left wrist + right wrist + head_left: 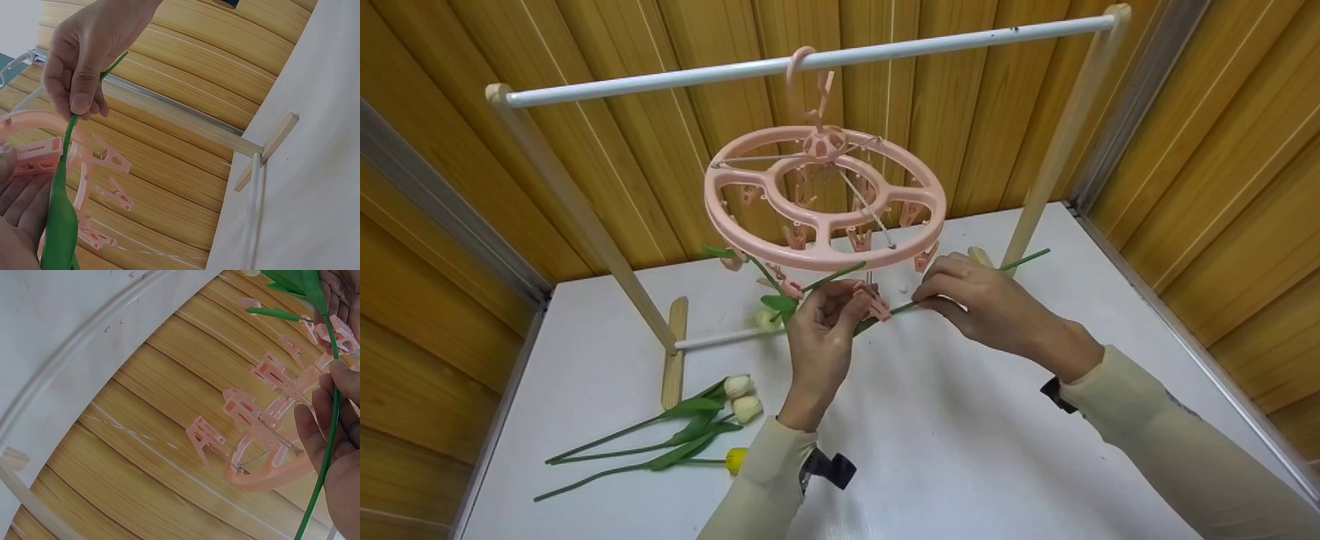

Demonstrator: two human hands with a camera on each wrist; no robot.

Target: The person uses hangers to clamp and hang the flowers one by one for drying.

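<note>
A round pink clip hanger point(825, 259) hangs with several clothespins around its ring. My left hand point(821, 345) pinches one pink clothespin point(874, 303) at the ring's front edge; the left wrist view shows this clothespin point(38, 156) beside a green leaf point(59, 225). Between thumb and fingers, my right hand point(997, 307) holds the green flower stem point(1026, 260), whose free end points up to the right. The stem point(328, 461) runs past the clothespin. Whether the jaws grip it, I cannot tell. This flower's head is hard to make out behind my left hand.
The hanger hooks over a white bar point(660, 80) on wooden posts point(585, 217). Another white tulip point(767, 320) with green leaves is near the hanger's left front. On the white table point(945, 465) lie white tulips point(747, 409) and a yellow flower point(735, 460). Wood-patterned walls point(1222, 187) surround the table.
</note>
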